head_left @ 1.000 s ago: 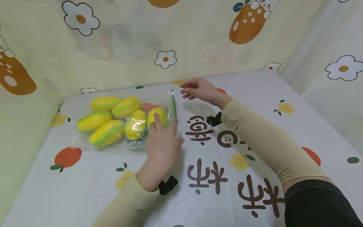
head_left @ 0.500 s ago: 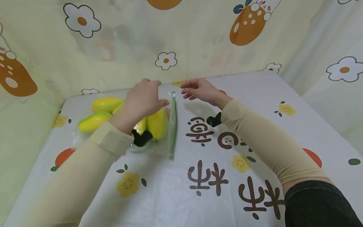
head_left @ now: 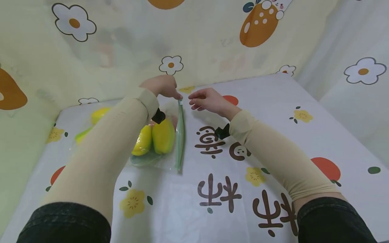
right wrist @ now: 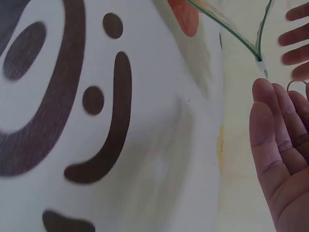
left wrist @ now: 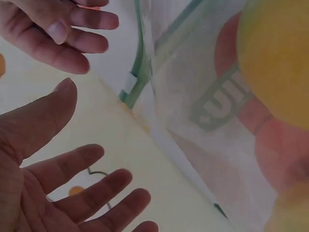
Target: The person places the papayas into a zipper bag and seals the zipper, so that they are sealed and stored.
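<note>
A clear zip bag [head_left: 168, 163] lies on the table's left half, its green zip edge [head_left: 180, 141] toward the right. Inside are several yellow-green fruits [head_left: 163, 136] shaped like mangoes or papayas, plus something reddish [left wrist: 277, 159]. At the far end of the zip edge sits a small white slider [right wrist: 261, 65]. My left hand [head_left: 162, 86] hovers over that far end, thumb tip close to the slider; its thumb and fingers [left wrist: 104, 198] are spread apart. Just right of the zip edge, my right hand [head_left: 209, 101] is held with relaxed fingers, holding nothing. My left forearm hides part of the bag.
A white printed cloth [head_left: 212, 182] with brown characters, flowers and fruit covers the table. Behind it hangs a cream curtain [head_left: 206, 44] with printed flowers, close past the far edge. Another pale curtain [head_left: 358, 101] borders the right side.
My left hand has gone from resting on the fruit in the bag up to the far end of the zip edge. My right hand has stayed almost where it was.
</note>
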